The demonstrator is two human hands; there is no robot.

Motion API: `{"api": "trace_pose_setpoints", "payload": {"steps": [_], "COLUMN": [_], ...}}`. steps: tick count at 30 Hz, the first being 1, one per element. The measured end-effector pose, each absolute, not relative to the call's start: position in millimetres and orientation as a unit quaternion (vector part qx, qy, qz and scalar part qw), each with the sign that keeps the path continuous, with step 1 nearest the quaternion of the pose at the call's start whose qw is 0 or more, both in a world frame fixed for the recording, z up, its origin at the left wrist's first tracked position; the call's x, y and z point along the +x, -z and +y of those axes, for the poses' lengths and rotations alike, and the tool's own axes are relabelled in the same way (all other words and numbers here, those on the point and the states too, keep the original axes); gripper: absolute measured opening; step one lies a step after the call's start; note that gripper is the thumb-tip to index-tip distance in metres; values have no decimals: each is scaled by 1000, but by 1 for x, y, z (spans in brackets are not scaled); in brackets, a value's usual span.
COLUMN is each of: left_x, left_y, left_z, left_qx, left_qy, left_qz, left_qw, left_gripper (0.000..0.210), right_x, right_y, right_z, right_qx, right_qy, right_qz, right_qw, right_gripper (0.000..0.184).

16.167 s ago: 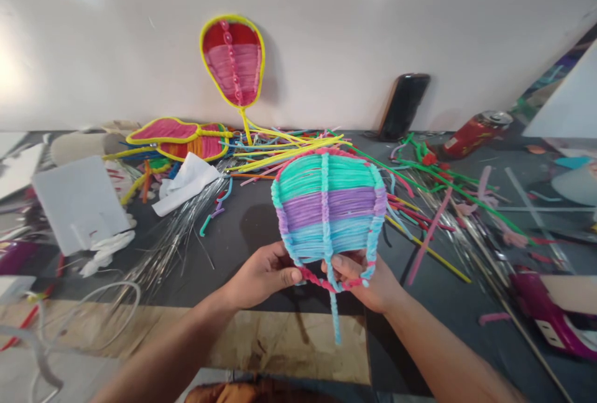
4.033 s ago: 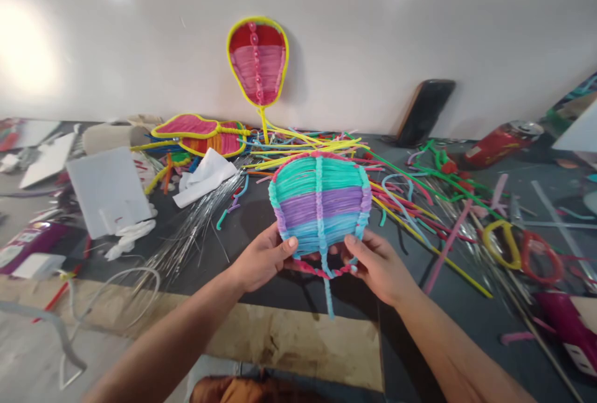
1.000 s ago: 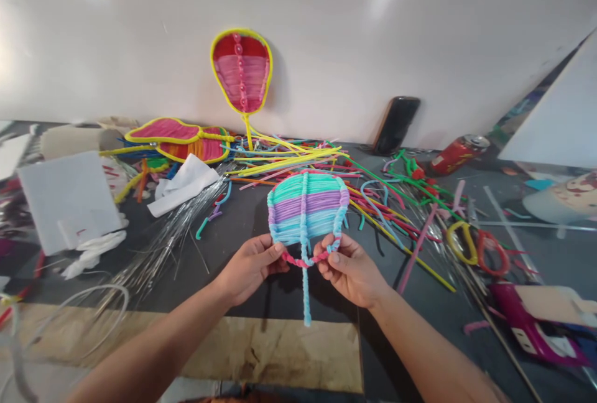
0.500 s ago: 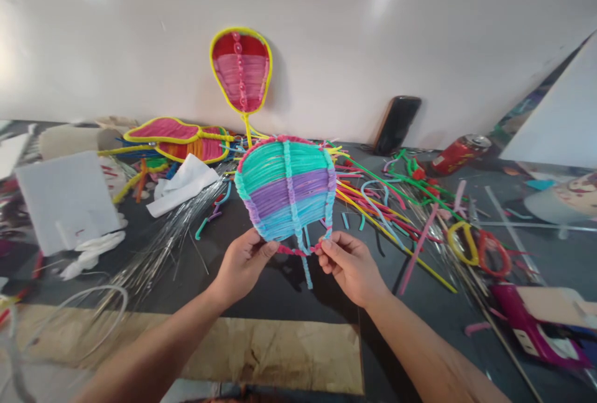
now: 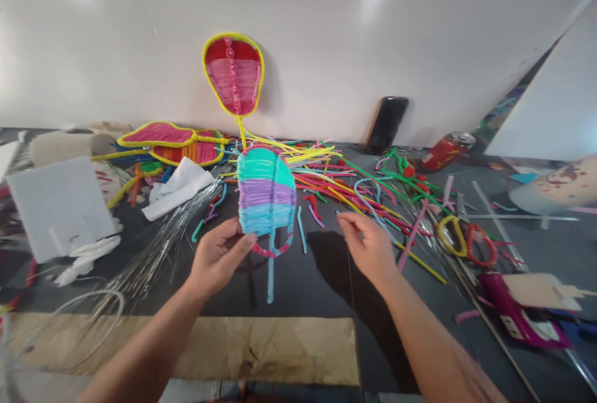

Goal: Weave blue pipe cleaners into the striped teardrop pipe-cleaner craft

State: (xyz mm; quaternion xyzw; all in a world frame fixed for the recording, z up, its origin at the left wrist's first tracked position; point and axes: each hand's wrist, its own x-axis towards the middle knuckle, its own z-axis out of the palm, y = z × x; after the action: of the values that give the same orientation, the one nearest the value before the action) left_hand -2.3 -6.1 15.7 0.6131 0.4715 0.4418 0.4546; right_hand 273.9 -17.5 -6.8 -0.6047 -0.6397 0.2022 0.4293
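The right hand (image 5: 370,247), grip unclear, now leaves the rounded teal-purple-blue pipe-cleaner panel (image 5: 265,191), likely light, bendable, best held where the left hand (image 5: 215,257) pinches its rim.

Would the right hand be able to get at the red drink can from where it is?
Probably yes, with some stretch: the right hand isn't on the striped pipe-cleaner panel, and only low-lying pipe cleaners seem to lie between it and the red drink can.
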Motion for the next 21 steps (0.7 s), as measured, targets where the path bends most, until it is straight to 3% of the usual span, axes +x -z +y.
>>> {"api": "trace_pose_setpoints", "payload": {"steps": [4,8,10,12,16,21], "left_x": [-15,-8,0,7,11,12], "left_y": [-29,-42,-44,-40,-23,-4], "left_z": [-11,-20,-23,-23,-16,-9], "left_qx": [605,720,791,827,832,871], "left_qy": [-494,-447,-390,-355,-346,-279], "left_qz": [467,405,331,293,362,375], "left_qw": [414,343,336,323,240,153], "left_gripper": [26,27,13,12,14,19], "right_x": [317,337,338,338,338,335], "right_y": [7,19,24,25,20,11], "right_z": [-4,2,3,2,1,-1], "right_qx": [-673,-751,-769,-775,-790,-713], "right_qy": [41,18,-12,-19,-5,-42], "right_qz": [-660,-628,-614,-608,-565,-529], "right_qw": [332,202,177,172,238,458], "right_gripper": [26,27,27,27,31,31]}}
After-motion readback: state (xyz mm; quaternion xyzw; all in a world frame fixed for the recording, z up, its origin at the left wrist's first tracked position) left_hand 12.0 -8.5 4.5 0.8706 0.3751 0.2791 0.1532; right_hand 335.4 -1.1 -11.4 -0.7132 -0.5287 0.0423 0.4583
